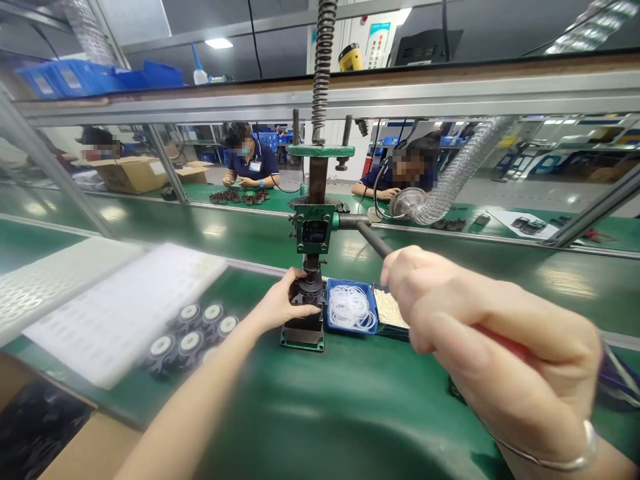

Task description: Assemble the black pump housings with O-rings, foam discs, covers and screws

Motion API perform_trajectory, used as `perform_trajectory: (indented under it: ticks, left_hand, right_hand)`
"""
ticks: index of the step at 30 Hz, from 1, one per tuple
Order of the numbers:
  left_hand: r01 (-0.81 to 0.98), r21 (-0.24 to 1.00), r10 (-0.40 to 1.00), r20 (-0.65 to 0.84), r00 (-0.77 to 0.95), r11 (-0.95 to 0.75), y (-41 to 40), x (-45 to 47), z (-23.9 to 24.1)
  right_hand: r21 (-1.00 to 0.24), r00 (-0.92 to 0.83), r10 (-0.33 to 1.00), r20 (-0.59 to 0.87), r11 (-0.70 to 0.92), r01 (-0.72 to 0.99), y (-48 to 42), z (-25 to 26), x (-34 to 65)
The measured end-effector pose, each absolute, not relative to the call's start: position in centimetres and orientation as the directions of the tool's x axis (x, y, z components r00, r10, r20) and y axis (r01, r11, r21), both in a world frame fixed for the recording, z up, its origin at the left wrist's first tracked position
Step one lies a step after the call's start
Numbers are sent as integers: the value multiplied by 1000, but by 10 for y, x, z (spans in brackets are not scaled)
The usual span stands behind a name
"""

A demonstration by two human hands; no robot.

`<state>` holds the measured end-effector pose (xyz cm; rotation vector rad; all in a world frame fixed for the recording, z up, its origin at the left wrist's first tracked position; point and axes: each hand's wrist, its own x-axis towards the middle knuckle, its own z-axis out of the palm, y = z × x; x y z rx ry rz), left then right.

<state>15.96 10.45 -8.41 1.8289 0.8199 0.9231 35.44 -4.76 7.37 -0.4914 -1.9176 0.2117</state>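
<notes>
A small green hand press [314, 230] stands on the green bench, with a spring rising above it. My left hand [283, 301] is closed round a dark round part [309, 292] sitting on the press base under the ram. My right hand [450, 320] is wrapped round the press lever [375, 241], whose red grip shows behind my fingers. A bracelet sits on my right wrist.
A blue tray of white rings [351, 307] and a tray of small white pieces [390, 310] lie right of the press. Several dark wheels with white centres [193, 330] and white perforated trays [120, 307] sit at left. People work across the conveyor [250, 167].
</notes>
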Motion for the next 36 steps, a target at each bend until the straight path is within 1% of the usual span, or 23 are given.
perform_trajectory:
  ticks: [1, 2, 5, 7, 10, 13, 16, 18, 20, 22, 24, 26, 27, 29, 30, 31, 33, 36]
  left_hand:
    - [151, 915, 826, 255, 502, -374, 105, 159, -84]
    - [147, 916, 826, 257, 501, -374, 104, 159, -84]
    - [137, 918, 828, 260, 497, -371, 103, 159, -86]
    - [135, 918, 826, 262, 499, -373, 103, 159, -86]
    - [138, 913, 825, 270, 496, -383, 104, 160, -85]
    - [151, 905, 828, 284, 484, -399, 103, 158, -80]
    - [175, 888, 835, 311, 454, -426, 87, 155, -77]
    - [190, 875, 832, 326, 449, -445, 63, 157, -81]
    - [193, 874, 823, 315, 472, -446, 32, 165, -91]
    - [210, 900, 834, 237, 498, -382, 2, 179, -109]
    - [228, 921, 815, 142, 562, -317, -21, 195, -131]
    - [223, 917, 761, 119, 638, -330, -33, 212, -152]
    - [210, 907, 737, 144, 661, -366, -36, 220, -162]
    - [167, 866, 687, 242, 685, -472, -38, 233, -177]
    - [140, 838, 654, 296, 696, -527, -37, 238, -182]
    - [112, 809, 620, 345, 705, -577, -36, 242, -186]
    - [74, 766, 568, 403, 718, -638, -35, 250, -191]
    - [83, 754, 572, 415, 708, -651, -37, 262, -193]
  right_hand:
    - [-379, -296, 440, 848, 893, 244, -48, 73, 354]
    - [-362, -283, 423, 861, 900, 243, -47, 69, 354]
    - [-246, -289, 306, 907, 943, 226, -43, 44, 351]
    - [-193, -292, 253, 922, 957, 218, -40, 29, 350]
    - [-173, -280, 219, 935, 968, 179, -36, 26, 349]
    - [-219, -233, 244, 941, 967, 129, -32, 47, 349]
    - [-269, -64, 279, 958, 954, 131, -25, 84, 348]
    - [-339, 4, 343, 939, 926, 164, -16, 111, 348]
    - [-411, -35, 428, 903, 885, 220, -5, 130, 351]
    - [-433, -96, 474, 875, 856, 281, 6, 138, 361]
    - [-460, -161, 540, 826, 812, 359, 16, 131, 379]
    - [-491, -203, 642, 740, 721, 489, 22, 113, 409]
    - [-496, -198, 712, 673, 634, 594, 24, 101, 428]
    - [-454, -103, 848, 519, 376, 808, 24, 75, 471]
    - [-409, -6, 915, 404, 187, 893, 22, 62, 495]
    - [-385, 76, 943, 325, 59, 921, 20, 50, 518]
    - [-344, 186, 961, 206, -107, 933, 16, 27, 560]
    - [-289, 274, 959, 76, -242, 926, 10, -2, 603]
